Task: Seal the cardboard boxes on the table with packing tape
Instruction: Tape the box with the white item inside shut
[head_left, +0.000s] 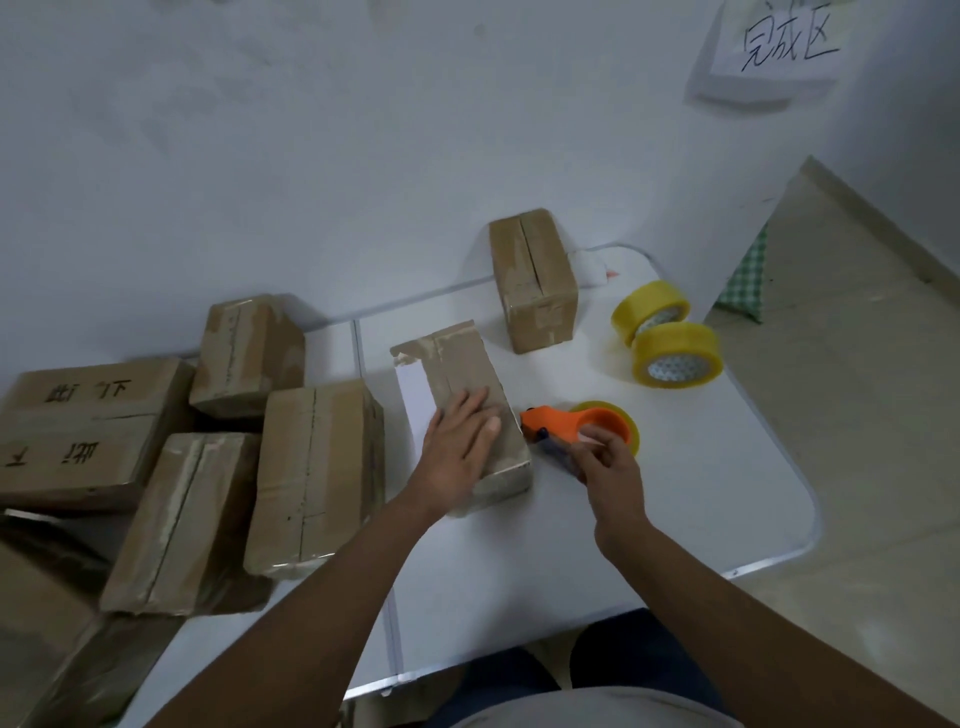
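A small cardboard box (457, 374) with a white label on its left side lies in the middle of the white table (675, 499). My left hand (460, 449) lies flat on its top, fingers spread. Just right of the box sits an orange tape dispenser (576, 423) loaded with a yellowish roll. My right hand (605, 465) has its fingers on the dispenser's near end; whether they grip the handle or a tape end is unclear. A taped box (535, 280) stands at the far edge of the table.
Two spare rolls of yellow tape (670, 338) lie at the far right of the table. Several cardboard boxes (311, 473) crowd the left side, some stacked. A paper sign (779, 47) hangs on the wall. The floor lies beyond the table's right edge.
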